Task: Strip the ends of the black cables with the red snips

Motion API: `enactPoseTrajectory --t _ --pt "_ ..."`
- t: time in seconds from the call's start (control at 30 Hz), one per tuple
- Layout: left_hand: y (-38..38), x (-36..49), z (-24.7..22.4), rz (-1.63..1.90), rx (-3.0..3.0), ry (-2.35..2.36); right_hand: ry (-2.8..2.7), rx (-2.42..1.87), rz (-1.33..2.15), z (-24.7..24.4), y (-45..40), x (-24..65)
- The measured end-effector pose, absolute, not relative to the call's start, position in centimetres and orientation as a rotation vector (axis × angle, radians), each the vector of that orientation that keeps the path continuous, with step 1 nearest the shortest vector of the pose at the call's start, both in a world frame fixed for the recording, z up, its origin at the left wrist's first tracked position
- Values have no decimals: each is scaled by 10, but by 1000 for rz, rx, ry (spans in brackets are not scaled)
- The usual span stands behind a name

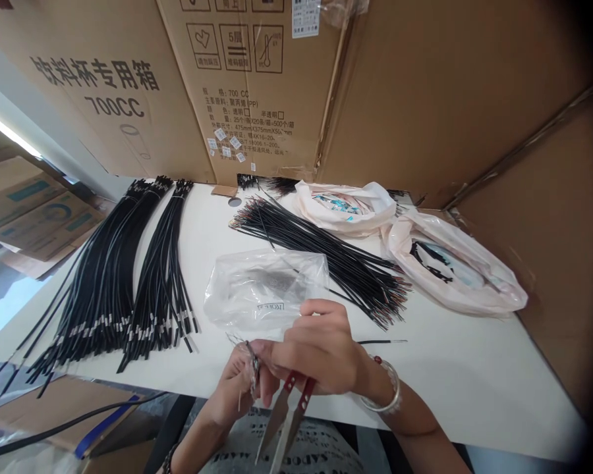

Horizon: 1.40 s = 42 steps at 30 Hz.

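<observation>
My left hand (232,388) is closed around a small bundle of thin dark and silvery strands (254,372), held low over the table's near edge. What exactly the strands are is too fine to make out. In my right hand (321,349) sits a pair of red-handled thread snips (278,421), blades pointing down toward my lap. My right thumb and forefinger also touch the bundle beside the left fingers. Just beyond my hands lies a clear plastic bag (267,283) with something greyish inside. A single black wire (375,342) sticks out past my right hand.
Black cables with silver ends (99,283) lie in bunches on the left of the white table (474,368). Behind the bag is a pile of black wires (321,250). Two pale bags (350,227) of small parts sit back right. Cardboard walls (425,99) enclose the back and right.
</observation>
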<state>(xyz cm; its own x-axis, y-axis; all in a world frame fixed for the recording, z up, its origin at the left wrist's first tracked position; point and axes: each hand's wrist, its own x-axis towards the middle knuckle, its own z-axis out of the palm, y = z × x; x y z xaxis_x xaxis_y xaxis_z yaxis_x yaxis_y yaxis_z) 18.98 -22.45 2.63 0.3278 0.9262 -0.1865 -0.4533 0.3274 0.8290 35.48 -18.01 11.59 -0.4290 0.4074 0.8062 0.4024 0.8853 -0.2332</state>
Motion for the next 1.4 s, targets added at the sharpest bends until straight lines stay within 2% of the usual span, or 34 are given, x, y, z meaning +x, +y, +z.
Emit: enactPoseTrajectory --t 0.13,0.4,0.6,0.77,0.9,1.03,1.2,1.3,1.4 --pt "-218 194 41 821 784 485 -1965 -564 233 105 -174 350" --pt "-214 198 44 780 680 252 -1969 -425 696 95 -157 343" --pt "-213 199 48 751 724 242 -2065 -428 651 78 -155 345" --pt "-217 198 42 814 724 387 -2239 -546 436 72 -162 345" --pt "-217 200 39 862 723 458 -2098 -497 373 76 -162 340" --pt "-212 202 55 988 635 580 -1925 -556 497 88 -154 343" --pt "-200 195 78 1291 640 833 -1873 -1099 910 103 -142 367" --pt "-199 190 76 1437 773 1085 -1832 -1215 937 109 -140 379" --pt "-204 187 70 1428 1035 1283 -1856 -1221 900 114 -146 381"
